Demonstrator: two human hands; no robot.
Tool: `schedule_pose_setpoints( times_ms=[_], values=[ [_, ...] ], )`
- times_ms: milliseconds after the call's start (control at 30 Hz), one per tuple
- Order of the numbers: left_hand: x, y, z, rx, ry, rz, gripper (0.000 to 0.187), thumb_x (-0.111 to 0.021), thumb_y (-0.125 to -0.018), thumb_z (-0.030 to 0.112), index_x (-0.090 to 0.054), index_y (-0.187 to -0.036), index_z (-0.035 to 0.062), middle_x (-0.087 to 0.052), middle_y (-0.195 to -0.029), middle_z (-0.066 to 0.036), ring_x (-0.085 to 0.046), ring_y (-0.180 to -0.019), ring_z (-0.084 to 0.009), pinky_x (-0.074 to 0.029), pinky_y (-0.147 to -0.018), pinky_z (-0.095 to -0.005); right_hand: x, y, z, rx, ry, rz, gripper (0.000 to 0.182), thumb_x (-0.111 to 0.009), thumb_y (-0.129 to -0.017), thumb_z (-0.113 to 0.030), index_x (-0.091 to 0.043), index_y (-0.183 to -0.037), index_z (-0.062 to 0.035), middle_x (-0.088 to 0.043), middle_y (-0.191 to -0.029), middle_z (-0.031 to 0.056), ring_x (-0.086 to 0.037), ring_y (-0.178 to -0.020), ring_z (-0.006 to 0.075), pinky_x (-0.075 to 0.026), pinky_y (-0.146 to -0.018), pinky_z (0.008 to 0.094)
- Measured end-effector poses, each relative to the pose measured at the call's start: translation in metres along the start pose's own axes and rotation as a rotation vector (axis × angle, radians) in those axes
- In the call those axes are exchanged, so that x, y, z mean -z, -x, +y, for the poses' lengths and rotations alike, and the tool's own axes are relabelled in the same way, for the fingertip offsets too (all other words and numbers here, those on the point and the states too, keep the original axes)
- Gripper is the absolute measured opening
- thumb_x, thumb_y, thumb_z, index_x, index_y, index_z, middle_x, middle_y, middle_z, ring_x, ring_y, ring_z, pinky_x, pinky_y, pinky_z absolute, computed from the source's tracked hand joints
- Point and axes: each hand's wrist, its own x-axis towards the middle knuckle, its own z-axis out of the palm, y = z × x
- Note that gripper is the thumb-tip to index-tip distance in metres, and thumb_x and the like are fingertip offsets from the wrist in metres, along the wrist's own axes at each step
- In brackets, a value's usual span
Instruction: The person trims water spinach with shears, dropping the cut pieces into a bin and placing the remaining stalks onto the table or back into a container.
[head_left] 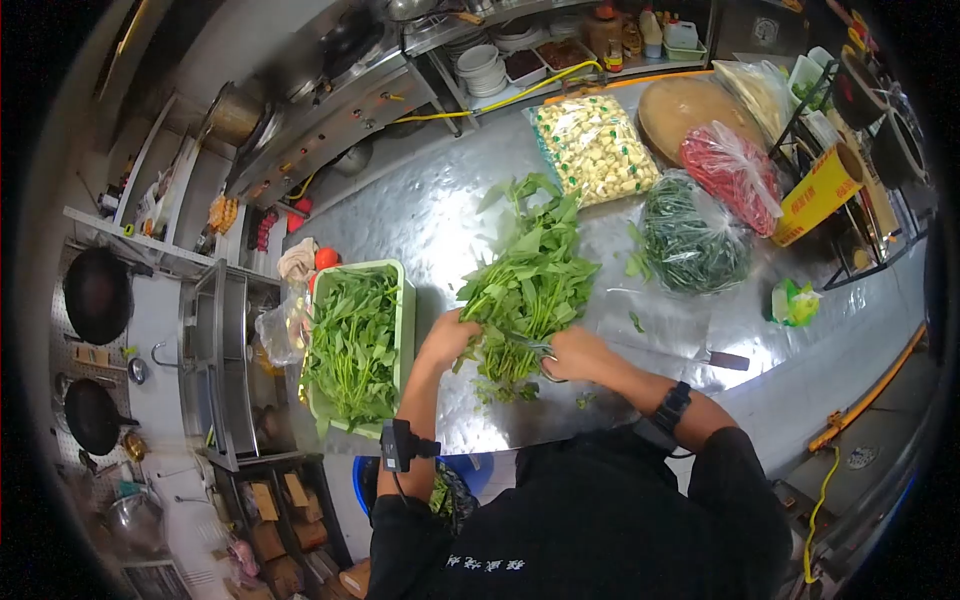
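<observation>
A large bunch of leafy greens [530, 265] lies on the steel table, leaves pointing away from me and cut stem ends toward me. My left hand [449, 340] is closed around the left side of the bunch, near the stems. In my right hand [580, 355] is a pair of scissors [541, 349], with the blades reaching in among the stems and partly hidden by them. Short stem pieces [507, 388] lie in a heap below the bunch. Left of my left hand stands a light green plastic basket [405, 330] filled with more leafy greens [352, 345].
Across the steel table [400, 220] lie a bag of pale cubes [597, 150], a round chopping board [695, 115], a bag of red food [732, 175] and a bag of dark greens [695, 235]. A cleaver [728, 360] rests on the right. Tomatoes [327, 258] sit behind the basket.
</observation>
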Motion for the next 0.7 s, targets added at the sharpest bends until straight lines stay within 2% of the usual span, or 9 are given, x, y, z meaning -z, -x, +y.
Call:
schedule_pose_setpoints(
  times_ms=[133,233,400,433,533,633,667,700],
  values=[
    [0.014,0.025,0.026,-0.034,0.280,0.043,0.017,-0.050,-0.075,0.000,-0.058,-0.089,-0.0021,-0.056,-0.069,-0.006,-0.049,-0.052,-0.0139,-0.038,-0.046,-0.0286,-0.011,-0.019,0.006,-0.045,0.088,-0.083,0.030,-0.058,-0.073,-0.029,-0.068,-0.079,-0.0010,-0.065,-0.084,0.0199,-0.062,-0.084,0.0359,-0.051,-0.072,0.0416],
    [0.035,0.061,0.051,-0.129,0.460,0.082,0.021,-0.049,-0.074,0.000,-0.057,-0.094,-0.0020,-0.057,-0.069,-0.007,-0.046,-0.047,-0.0134,-0.035,-0.041,-0.0267,-0.012,-0.018,0.009,-0.049,0.154,-0.113,0.031,-0.057,-0.073,-0.030,-0.068,-0.081,-0.0013,-0.065,-0.085,0.0195,-0.062,-0.089,0.0342,-0.051,-0.074,0.0409],
    [0.051,0.100,0.054,-0.218,0.720,0.170,0.023,-0.047,-0.073,-0.002,-0.056,-0.094,-0.0027,-0.057,-0.069,-0.010,-0.046,-0.045,-0.0140,-0.032,-0.037,-0.0252,0.004,-0.009,0.002,-0.028,0.202,-0.080,0.034,-0.056,-0.073,-0.033,-0.067,-0.079,-0.0010,-0.065,-0.079,0.0194,-0.063,-0.079,0.0360,-0.051,-0.069,0.0418],
    [0.053,0.096,0.040,-0.227,0.698,0.163,0.027,-0.048,-0.074,0.004,-0.054,-0.099,-0.0048,-0.056,-0.069,-0.013,-0.045,-0.044,-0.0173,-0.032,-0.038,-0.0276,0.014,-0.002,-0.003,-0.042,0.205,-0.091,0.035,-0.056,-0.073,-0.034,-0.067,-0.078,-0.0008,-0.064,-0.078,0.0195,-0.063,-0.077,0.0365,-0.051,-0.068,0.0423],
    [0.031,0.099,0.014,-0.255,0.856,0.059,0.027,-0.049,-0.074,0.005,-0.053,-0.100,-0.0042,-0.056,-0.069,-0.013,-0.046,-0.046,-0.0169,-0.032,-0.039,-0.0267,0.027,0.019,0.006,-0.063,0.072,-0.124,0.037,-0.059,-0.072,-0.036,-0.063,-0.069,0.0006,-0.063,-0.072,0.0198,-0.061,-0.068,0.0372,-0.050,-0.062,0.0425],
    [-0.010,0.085,-0.040,-0.152,1.262,-0.122,0.027,-0.048,-0.076,0.007,-0.051,-0.101,-0.0025,-0.056,-0.073,-0.011,-0.047,-0.052,-0.0162,-0.035,-0.046,-0.0267,0.029,0.041,0.016,-0.043,-0.217,-0.034,0.032,-0.068,-0.071,-0.030,-0.059,-0.069,0.0004,-0.063,-0.068,0.0157,-0.062,-0.062,0.0265,-0.048,-0.056,0.0360],
    [-0.025,0.082,-0.055,-0.115,1.319,-0.201,0.025,-0.048,-0.079,0.010,-0.050,-0.101,-0.0007,-0.055,-0.079,-0.010,-0.047,-0.058,-0.0154,-0.036,-0.053,-0.0276,0.020,0.044,0.020,-0.024,-0.394,0.020,0.029,-0.070,-0.071,-0.026,-0.058,-0.070,-0.0003,-0.063,-0.069,0.0132,-0.061,-0.062,0.0220,-0.048,-0.056,0.0330],
    [-0.040,0.074,-0.072,-0.088,1.370,-0.234,0.025,-0.048,-0.079,0.011,-0.050,-0.101,0.0001,-0.054,-0.082,-0.009,-0.046,-0.059,-0.0155,-0.037,-0.055,-0.0286,0.005,0.044,0.027,-0.011,-0.571,0.077,0.026,-0.073,-0.070,-0.022,-0.057,-0.072,-0.0010,-0.063,-0.069,0.0106,-0.060,-0.061,0.0174,-0.047,-0.055,0.0300]
  ],
)
